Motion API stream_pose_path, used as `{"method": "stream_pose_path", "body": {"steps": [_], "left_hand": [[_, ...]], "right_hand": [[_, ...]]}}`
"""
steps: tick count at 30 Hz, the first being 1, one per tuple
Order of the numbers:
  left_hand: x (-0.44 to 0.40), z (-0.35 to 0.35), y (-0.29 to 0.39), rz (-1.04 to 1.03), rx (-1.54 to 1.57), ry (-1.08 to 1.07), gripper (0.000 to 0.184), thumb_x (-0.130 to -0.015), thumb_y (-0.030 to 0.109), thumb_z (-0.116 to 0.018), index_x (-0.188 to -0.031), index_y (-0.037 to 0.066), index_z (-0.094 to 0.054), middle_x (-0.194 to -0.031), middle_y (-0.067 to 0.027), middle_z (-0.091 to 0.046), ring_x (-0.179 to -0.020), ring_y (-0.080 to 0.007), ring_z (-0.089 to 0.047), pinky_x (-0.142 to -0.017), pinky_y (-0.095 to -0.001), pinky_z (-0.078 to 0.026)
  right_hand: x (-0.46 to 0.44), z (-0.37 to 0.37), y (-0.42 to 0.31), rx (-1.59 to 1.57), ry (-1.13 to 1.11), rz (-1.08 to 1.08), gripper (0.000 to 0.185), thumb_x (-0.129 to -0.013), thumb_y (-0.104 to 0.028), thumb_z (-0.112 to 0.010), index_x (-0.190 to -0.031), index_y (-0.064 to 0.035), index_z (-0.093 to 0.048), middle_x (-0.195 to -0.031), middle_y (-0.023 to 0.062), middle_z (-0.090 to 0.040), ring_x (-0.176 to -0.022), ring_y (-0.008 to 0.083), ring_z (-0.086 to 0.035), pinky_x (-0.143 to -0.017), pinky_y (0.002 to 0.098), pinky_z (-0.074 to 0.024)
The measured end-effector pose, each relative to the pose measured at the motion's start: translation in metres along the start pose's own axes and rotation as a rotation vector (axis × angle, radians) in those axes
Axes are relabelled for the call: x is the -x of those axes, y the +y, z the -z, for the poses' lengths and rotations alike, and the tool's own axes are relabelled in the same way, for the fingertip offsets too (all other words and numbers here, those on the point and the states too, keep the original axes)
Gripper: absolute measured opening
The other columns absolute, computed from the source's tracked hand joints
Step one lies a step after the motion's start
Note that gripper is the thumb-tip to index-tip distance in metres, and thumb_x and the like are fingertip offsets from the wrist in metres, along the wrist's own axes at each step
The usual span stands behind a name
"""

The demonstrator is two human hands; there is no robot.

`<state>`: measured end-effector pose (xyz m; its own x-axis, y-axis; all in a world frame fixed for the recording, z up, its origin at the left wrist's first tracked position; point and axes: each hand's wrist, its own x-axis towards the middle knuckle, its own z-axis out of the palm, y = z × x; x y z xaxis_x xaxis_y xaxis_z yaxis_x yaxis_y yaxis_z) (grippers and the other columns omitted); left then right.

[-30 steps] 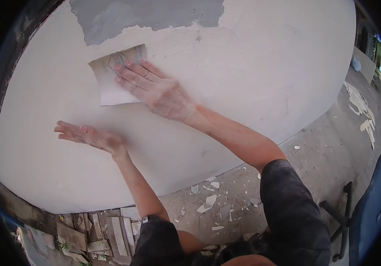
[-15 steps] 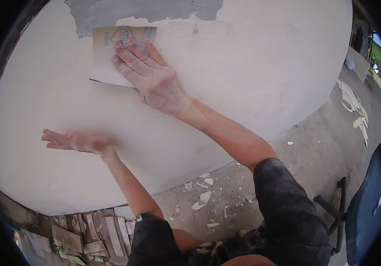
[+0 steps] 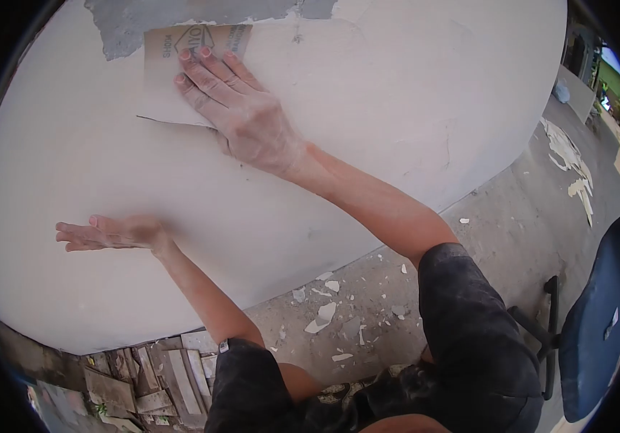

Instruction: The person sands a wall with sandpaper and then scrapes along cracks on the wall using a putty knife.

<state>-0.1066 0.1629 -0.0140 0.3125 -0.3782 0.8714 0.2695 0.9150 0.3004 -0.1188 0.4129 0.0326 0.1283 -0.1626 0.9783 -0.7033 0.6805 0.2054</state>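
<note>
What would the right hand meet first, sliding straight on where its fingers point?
Past the printed sheet under its fingers, the right hand would likely reach the grey patch on the pale wall; its edge height is unclear.

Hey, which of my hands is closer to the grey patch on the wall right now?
Your right hand: it lies on the sandpaper, just below the grey patch. Your left hand is farther off, much lower on the picture's left side.
</note>
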Motion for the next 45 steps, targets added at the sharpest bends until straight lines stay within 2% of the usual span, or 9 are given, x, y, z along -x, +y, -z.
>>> {"method": "stream_pose_path", "body": {"steps": [4,10,19,26,32,36,37,40,45], "left_hand": [[-0.008,0.002,-0.006,0.055,0.024,0.009,0.064,-0.105,0.045,-0.017,-0.153,0.004,-0.025,-0.16,-0.0241,-0.022,-0.149,-0.0437,-0.011,-0.121,-0.0567,-0.005],[0.001,-0.014,-0.035,-0.205,0.035,0.111,0.053,-0.107,0.039,-0.019,-0.15,0.01,-0.028,-0.158,-0.023,-0.029,-0.147,-0.0441,-0.021,-0.12,-0.0587,-0.006],[-0.001,-0.003,-0.029,0.068,0.147,0.061,0.064,-0.103,0.048,-0.026,-0.151,0.007,-0.035,-0.159,-0.0225,-0.026,-0.15,-0.0405,-0.008,-0.119,-0.0587,-0.003],[-0.006,0.0,-0.011,0.134,0.149,0.104,0.055,-0.105,0.04,-0.029,-0.142,0.004,-0.049,-0.151,-0.0117,-0.044,-0.148,-0.0339,-0.022,-0.123,-0.0502,-0.003],[-0.011,0.001,-0.034,-0.057,0.094,0.046,0.053,-0.105,0.037,-0.03,-0.141,0.004,-0.05,-0.149,-0.0094,-0.048,-0.149,-0.0345,-0.02,-0.122,-0.0513,-0.004],[-0.005,0.003,-0.04,-0.155,0.128,0.033,0.05,-0.105,0.036,-0.031,-0.141,0.006,-0.051,-0.148,-0.0089,-0.049,-0.147,-0.0355,-0.026,-0.122,-0.0521,-0.006],[-0.006,0.004,-0.034,-0.1,0.16,0.03,0.049,-0.106,0.036,-0.031,-0.14,0.007,-0.051,-0.148,-0.0088,-0.049,-0.146,-0.0359,-0.028,-0.122,-0.0525,-0.006],[-0.01,0.005,-0.019,-0.05,0.066,0.06,0.041,-0.105,0.033,-0.035,-0.127,0.009,-0.061,-0.146,-0.0085,-0.051,-0.144,-0.0356,-0.031,-0.12,-0.0566,-0.014],[-0.009,0.003,-0.043,-0.292,0.019,0.06,0.043,-0.104,0.037,-0.037,-0.126,0.009,-0.061,-0.146,-0.0076,-0.051,-0.145,-0.0345,-0.029,-0.121,-0.0551,-0.013]], "right_hand": [[0.006,0.055,0.062,0.26,-0.054,0.119,0.051,-0.083,-0.001,-0.063,-0.132,-0.0157,-0.062,-0.144,-0.0001,-0.055,-0.133,0.0186,-0.052,-0.117,0.0476,-0.0327],[0.045,0.138,0.167,0.455,0.401,-0.647,0.037,-0.099,-0.012,-0.051,-0.132,-0.0004,-0.059,-0.142,0.0191,-0.054,-0.136,0.0348,-0.046,-0.12,0.052,-0.016],[0.015,0.089,0.094,0.136,-0.407,0.339,0.051,-0.086,0.001,-0.062,-0.134,-0.0177,-0.061,-0.146,0.0028,-0.052,-0.137,0.0259,-0.047,-0.117,0.0443,-0.034],[-0.01,0.105,0.12,0.26,0.206,-0.216,0.041,-0.094,-0.005,-0.056,-0.135,-0.0091,-0.06,-0.141,0.0126,-0.056,-0.137,0.0347,-0.045,-0.117,0.049,-0.029],[0.071,0.119,0.088,0.091,-0.7,0.34,0.054,-0.085,-0.003,-0.061,-0.134,-0.0237,-0.061,-0.144,-0.0001,-0.055,-0.136,0.0187,-0.049,-0.119,0.0427,-0.0312],[-0.022,0.163,0.183,0.402,-0.073,0.177,0.042,-0.092,0.0,-0.058,-0.131,-0.0124,-0.063,-0.141,0.0067,-0.058,-0.133,0.0284,-0.052,-0.118,0.0503,-0.024],[-0.033,0.165,0.181,0.278,0.113,-0.167,0.038,-0.102,-0.02,-0.055,-0.137,-0.0041,-0.056,-0.125,0.0269,-0.063,-0.123,0.0238,-0.06,-0.121,0.0375,-0.0178],[-0.016,0.121,0.144,0.286,0.237,-0.186,0.037,-0.095,-0.002,-0.055,-0.13,-0.0109,-0.064,-0.141,0.0087,-0.057,-0.133,0.0298,-0.052,-0.118,0.0495,-0.0249],[0.059,0.115,0.092,0.034,-0.544,0.342,0.045,-0.092,-0.004,-0.059,-0.134,-0.0192,-0.061,-0.144,0.0,-0.055,-0.133,0.0198,-0.052,-0.117,0.0422,-0.0333]]}}
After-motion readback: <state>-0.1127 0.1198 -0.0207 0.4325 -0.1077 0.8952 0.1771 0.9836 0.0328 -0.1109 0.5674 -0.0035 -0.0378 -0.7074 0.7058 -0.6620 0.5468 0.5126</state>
